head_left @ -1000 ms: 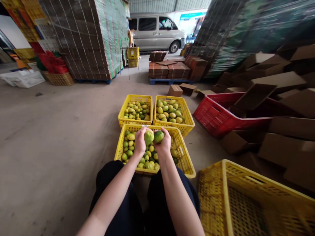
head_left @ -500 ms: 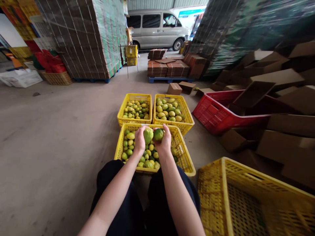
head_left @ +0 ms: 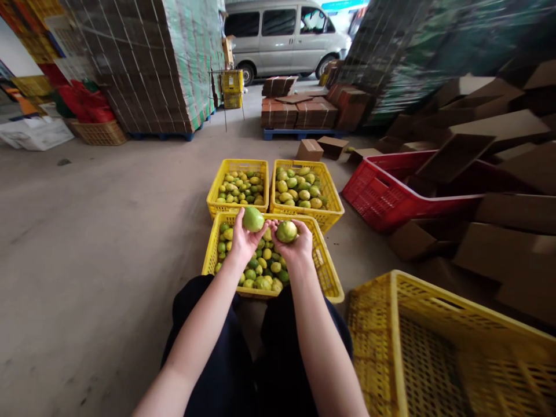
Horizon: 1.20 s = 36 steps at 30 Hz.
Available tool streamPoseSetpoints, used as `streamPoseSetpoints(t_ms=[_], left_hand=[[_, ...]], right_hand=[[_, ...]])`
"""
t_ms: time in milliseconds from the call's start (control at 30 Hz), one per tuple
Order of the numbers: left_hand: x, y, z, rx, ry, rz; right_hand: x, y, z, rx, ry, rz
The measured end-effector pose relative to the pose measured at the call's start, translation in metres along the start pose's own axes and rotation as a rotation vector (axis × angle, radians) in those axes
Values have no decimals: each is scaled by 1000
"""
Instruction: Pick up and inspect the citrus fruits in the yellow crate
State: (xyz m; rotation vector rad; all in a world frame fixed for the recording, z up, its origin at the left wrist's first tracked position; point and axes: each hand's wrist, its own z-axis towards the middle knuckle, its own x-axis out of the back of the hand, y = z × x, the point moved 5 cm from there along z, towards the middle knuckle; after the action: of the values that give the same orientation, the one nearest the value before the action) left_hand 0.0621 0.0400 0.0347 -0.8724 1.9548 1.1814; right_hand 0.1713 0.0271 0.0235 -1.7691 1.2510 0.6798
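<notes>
My left hand [head_left: 244,240] holds a light green fruit [head_left: 253,219], palm turned up. Beside it, my right hand [head_left: 297,243] cups a yellow-green fruit [head_left: 286,231] on its palm and fingers. The fingertips of both hands meet or nearly meet. Both hands are above the near yellow crate [head_left: 330,278], which holds many green and yellow fruits [head_left: 263,282]. Behind it stand two more yellow crates of fruit, one at the left [head_left: 212,194] and one at the right [head_left: 332,197].
A large yellow crate [head_left: 395,324] stands at the lower right. Beyond it are a red crate [head_left: 377,194] and heaped cardboard boxes [head_left: 499,249]. Flattened cartons [head_left: 317,113] lie on a blue pallet, with a silver van [head_left: 282,43] behind.
Both hands have turned palm up and the fruits in them show more fully. The left hand's fruit has moved up and left; the right hand's has shifted slightly right. The view has tilted slightly down.
</notes>
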Motion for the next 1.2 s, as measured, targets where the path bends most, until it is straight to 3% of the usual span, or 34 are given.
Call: streamPoseSetpoints(t_ms=[200,367,733,1100,1200], left_hand=[[2,-12,-3,224,34,-89],[3,-20,-2,314,29,-121],[3,-21,-1,302,36,-126],[7,-14,4,190,12,-39],[7,-13,5,167,5,-8]], right_hand=[[0,10,2,-92,-34,-32],[-1,11,2,-73,-16,-64],[-2,8,1,-26,48,-107],[-8,10,3,26,-144,-124],[-8,10,5,29,-137,-127]])
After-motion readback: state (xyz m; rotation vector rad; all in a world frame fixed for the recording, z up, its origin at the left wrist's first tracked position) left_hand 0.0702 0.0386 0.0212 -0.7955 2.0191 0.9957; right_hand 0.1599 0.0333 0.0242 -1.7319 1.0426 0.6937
